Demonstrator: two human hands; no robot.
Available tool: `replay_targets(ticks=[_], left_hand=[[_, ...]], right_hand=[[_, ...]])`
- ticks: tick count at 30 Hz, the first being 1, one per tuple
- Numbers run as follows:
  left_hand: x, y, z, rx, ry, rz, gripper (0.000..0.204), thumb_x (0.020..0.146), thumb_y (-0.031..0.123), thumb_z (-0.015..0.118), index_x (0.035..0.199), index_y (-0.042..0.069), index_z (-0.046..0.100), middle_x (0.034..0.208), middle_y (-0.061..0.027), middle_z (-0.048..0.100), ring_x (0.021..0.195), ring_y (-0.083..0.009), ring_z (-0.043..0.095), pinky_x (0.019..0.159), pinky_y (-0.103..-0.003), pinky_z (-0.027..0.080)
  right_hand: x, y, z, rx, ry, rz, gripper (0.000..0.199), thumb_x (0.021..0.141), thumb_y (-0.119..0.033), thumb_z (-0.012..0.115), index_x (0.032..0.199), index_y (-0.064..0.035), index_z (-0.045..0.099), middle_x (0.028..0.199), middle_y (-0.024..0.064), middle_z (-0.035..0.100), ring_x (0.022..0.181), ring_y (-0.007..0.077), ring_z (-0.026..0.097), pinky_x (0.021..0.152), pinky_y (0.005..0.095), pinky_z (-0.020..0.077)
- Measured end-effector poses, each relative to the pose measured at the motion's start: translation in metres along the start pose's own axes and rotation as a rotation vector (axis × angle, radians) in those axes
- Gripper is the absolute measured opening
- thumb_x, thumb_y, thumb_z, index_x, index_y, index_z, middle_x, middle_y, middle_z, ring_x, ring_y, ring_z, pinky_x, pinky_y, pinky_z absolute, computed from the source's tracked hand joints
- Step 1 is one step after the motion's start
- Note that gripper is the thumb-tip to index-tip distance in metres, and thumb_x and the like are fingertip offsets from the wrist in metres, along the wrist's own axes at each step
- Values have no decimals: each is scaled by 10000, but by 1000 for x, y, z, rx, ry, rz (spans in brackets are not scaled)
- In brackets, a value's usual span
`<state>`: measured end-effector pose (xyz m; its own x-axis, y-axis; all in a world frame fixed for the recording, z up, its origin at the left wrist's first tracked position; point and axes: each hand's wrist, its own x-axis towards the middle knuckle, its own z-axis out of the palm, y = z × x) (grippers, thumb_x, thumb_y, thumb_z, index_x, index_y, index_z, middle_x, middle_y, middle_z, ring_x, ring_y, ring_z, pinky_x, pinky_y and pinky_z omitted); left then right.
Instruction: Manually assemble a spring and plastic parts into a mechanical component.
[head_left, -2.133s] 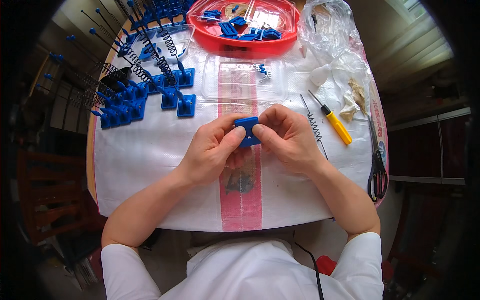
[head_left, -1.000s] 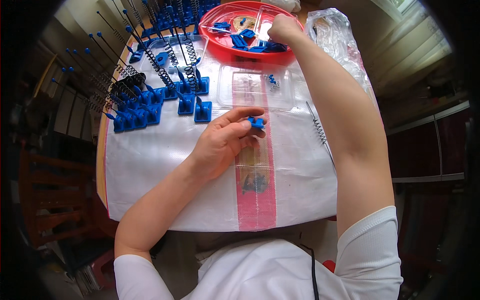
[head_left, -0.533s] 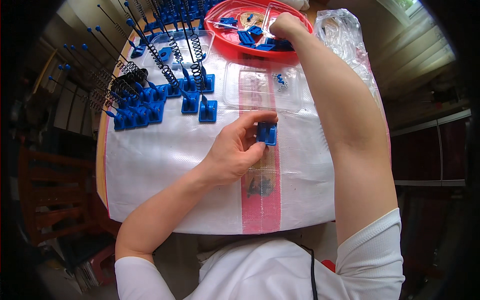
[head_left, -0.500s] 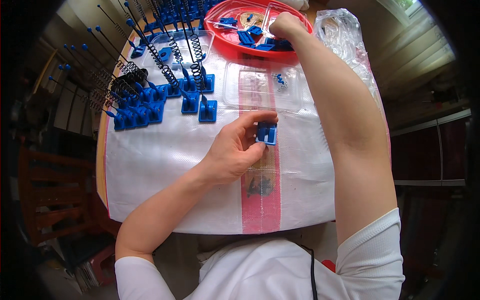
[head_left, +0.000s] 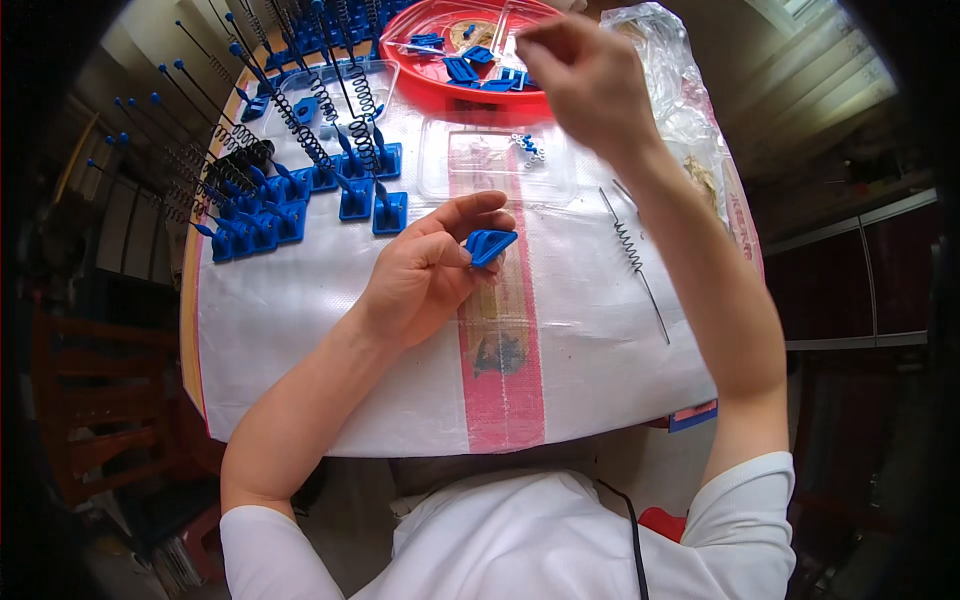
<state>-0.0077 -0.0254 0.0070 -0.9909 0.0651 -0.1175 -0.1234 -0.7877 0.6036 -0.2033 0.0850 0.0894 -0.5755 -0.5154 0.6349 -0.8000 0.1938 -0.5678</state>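
Note:
My left hand point(head_left: 425, 265) is closed on a small blue plastic base point(head_left: 490, 247), held tilted above the striped middle of the table cover. Raised beside the red tray point(head_left: 425, 98), my right hand point(head_left: 590, 80) has its fingers pinched together; whatever may be between them is hidden. Several loose blue plastic parts point(head_left: 462, 70) lie in the tray. Between my hands and the tray, a shallow clear plastic container point(head_left: 437, 170) holds tiny blue and white pieces point(head_left: 528, 148).
Blue bases with black coil springs point(head_left: 355, 195) stand crowded at the left and far left, their thin rods sticking up. A loose coiled wire point(head_left: 628, 245) lies on the right. Crumpled clear plastic point(head_left: 660, 60) sits at the far right edge.
My right hand has lifted out of the red tray and come nearer. My left hand has turned the blue base to a tilt. The loose coiled wire has come into view.

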Motion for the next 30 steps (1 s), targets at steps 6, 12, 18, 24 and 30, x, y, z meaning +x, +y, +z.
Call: replay_targets(ticks=[6, 12, 18, 24, 30], left_hand=[[6, -3, -2, -86, -49, -38, 636, 762, -13, 514, 1391, -35, 421, 1230, -163, 568, 974, -223, 584, 883, -343, 503], [4, -3, -1, -134, -34, -44, 591, 803, -10, 510, 1385, -50, 414, 1241, -170, 554, 1005, -223, 589, 886, -349, 505], [4, -3, -1, -68, -46, -39, 573, 823, 15, 529, 1380, -53, 415, 1259, -169, 545, 1058, -219, 585, 928, -346, 503], [1, -5, 7, 209, 17, 81, 568, 831, -12, 567, 1381, -24, 426, 1286, -150, 533, 1100, -196, 582, 957, -324, 490], [1, -16, 8, 629, 52, 340, 567, 852, -99, 533, 1396, 5, 415, 1282, -120, 506, 1111, -149, 574, 974, -303, 487]], right_hand=[[-115, -35, -20, 348, -96, 74, 151, 841, 14, 720, 985, -30, 718, 901, 79, 733, 749, 135, 678, 647, 251, 527], [-130, -29, -13, 297, -207, -33, 203, 803, 50, 723, 974, -60, 714, 960, 77, 704, 789, 167, 681, 626, 274, 548], [-130, -22, -14, 238, -191, -151, 194, 795, 16, 751, 969, -62, 714, 971, 90, 690, 808, 204, 694, 650, 311, 577], [-130, -21, -16, 256, -228, -109, 165, 801, -8, 760, 951, -50, 706, 973, 93, 689, 783, 204, 698, 643, 300, 578], [-135, -21, -15, 216, -326, 16, 189, 785, 27, 763, 955, -32, 705, 909, 72, 702, 711, 135, 674, 657, 264, 548]])
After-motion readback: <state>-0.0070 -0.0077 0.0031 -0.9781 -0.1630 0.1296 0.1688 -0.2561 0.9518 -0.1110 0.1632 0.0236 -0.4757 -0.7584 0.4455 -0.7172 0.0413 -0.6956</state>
